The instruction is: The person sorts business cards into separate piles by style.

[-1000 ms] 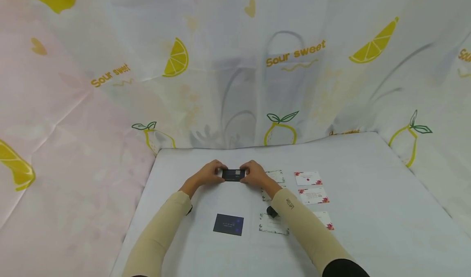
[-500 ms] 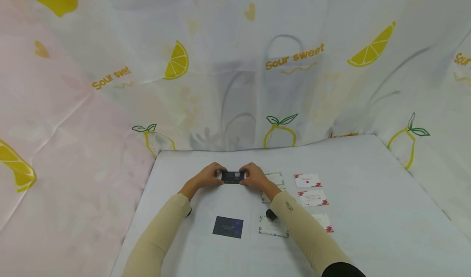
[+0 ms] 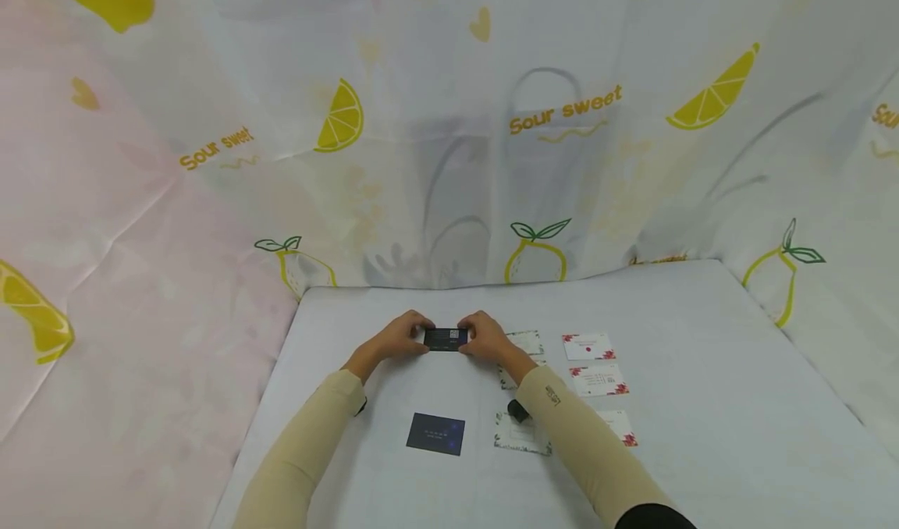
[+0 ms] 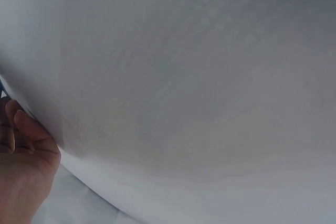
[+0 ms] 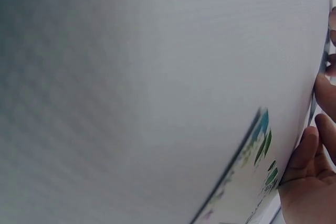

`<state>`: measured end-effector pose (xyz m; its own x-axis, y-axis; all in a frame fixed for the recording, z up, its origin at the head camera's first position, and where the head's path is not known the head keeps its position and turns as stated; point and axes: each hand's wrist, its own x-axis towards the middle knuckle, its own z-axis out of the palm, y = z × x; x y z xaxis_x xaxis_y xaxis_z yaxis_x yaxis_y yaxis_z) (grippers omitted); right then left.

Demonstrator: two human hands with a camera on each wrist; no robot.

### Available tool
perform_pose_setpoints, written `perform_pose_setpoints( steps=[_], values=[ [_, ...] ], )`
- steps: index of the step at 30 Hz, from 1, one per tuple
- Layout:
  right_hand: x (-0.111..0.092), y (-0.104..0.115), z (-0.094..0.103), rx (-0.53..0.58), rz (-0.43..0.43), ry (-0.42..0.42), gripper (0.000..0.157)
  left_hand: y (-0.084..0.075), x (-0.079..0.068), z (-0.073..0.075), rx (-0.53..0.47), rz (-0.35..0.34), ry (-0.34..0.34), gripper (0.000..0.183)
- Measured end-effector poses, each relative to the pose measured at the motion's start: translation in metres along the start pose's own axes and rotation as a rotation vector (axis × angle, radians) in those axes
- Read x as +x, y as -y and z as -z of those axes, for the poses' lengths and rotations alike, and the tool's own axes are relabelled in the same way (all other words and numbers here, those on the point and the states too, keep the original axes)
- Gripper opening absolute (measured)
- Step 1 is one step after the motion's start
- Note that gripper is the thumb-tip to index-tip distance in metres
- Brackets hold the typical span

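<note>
A dark business card with a small square code lies at the far middle of the white table, between both hands. My left hand pinches its left end with thumb and fingers, while my right hand does the same at the right end. Closer to me lies a second dark blue card, apart from either hand. In the left wrist view, the left hand shows only at the left edge. The right wrist view has the right hand at its right edge, near a leaf-bordered card.
Leaf-bordered white cards stand in a column, partly covered by my right forearm. Further right is a column of white cards with red flowers; the nearest is partly under the sleeve. A lemon-print curtain hangs behind the table.
The head view has tilted up slightly, so everything sits a little lower in it. Both hands keep their pinch on the dark business card at the same spot on the table.
</note>
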<state>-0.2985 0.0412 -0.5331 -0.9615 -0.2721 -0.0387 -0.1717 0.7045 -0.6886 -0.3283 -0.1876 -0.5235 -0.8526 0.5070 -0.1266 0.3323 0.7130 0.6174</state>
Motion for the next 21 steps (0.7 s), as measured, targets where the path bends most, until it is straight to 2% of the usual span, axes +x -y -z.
perform_pose_setpoints(
  steps=[7, 14, 21],
  values=[
    [0.0013, 0.0023, -0.0022, -0.056, 0.017, 0.035, 0.046, -0.0032, -0.0017, -0.0007, -0.010, 0.034, -0.018, 0.046],
    [-0.0008, 0.0064, -0.0086, -0.056, -0.076, 0.039, 0.053, -0.0013, -0.0020, -0.0050, 0.049, -0.002, -0.034, 0.043],
    [-0.0033, 0.0099, -0.0027, -0.015, -0.097, 0.014, 0.056, -0.0023, -0.0020, -0.0050, 0.098, -0.018, -0.066, 0.042]
  ],
)
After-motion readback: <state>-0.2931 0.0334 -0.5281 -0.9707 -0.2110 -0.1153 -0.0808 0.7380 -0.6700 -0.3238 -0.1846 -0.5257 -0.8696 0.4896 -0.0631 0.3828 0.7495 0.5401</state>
